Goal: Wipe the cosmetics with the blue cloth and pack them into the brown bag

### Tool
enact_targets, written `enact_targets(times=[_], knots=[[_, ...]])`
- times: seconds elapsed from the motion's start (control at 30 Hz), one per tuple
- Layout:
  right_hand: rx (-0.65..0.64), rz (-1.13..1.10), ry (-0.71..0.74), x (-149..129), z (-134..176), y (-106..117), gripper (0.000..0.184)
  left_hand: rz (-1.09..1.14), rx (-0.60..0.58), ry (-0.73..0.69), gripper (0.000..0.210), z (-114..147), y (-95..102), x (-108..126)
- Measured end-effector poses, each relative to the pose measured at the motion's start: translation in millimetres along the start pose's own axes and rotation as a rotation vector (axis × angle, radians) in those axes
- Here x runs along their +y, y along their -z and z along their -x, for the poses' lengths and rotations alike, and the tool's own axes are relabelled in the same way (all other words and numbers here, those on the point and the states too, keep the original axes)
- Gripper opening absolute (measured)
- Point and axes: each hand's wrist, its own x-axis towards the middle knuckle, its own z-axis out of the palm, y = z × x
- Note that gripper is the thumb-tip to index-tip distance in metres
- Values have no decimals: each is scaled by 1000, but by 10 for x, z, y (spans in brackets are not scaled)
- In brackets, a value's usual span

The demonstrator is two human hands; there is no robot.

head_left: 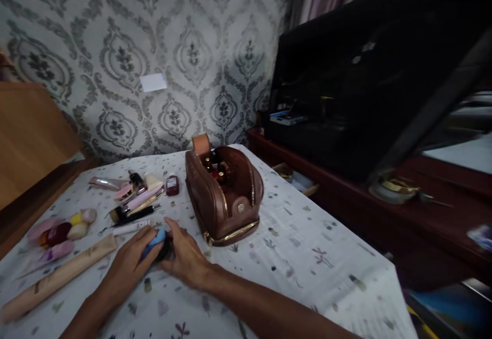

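Note:
My left hand (132, 257) is closed round a small blue object (160, 236) low over the table; its kind is unclear. Against it, between both hands, sits a small dark object (165, 252), partly hidden and blurred. My right hand (186, 254) curves round the dark object's right side, index finger raised, thumb below. Just beyond that hand stands a brown leather toiletry bag (209, 203), its zip open. Several small bottles with gold caps (221, 176) show inside it. A white tube (130, 227) lies just past my left hand.
Makeup brushes (144, 198) and a dark red bottle (172, 185) lie left of the bag. At the left are colourful sponges (79, 223) and a long beige roll (61, 280). A television (346, 82) stands on the dark red cabinet (434, 200) at right.

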Motion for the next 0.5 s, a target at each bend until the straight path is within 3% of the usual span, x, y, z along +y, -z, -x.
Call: enact_targets(times=[0.2,0.37,0.5], knots=[[-4,35,15,40,-6,-17,97,-11,49,48,50,16,-148,-272],[13,70,54,70,-33,-23,93,-18,6,60,50,-29,-132,-268],[29,83,86,60,-21,-8,87,-153,43,2,52,11,-101,-303]])
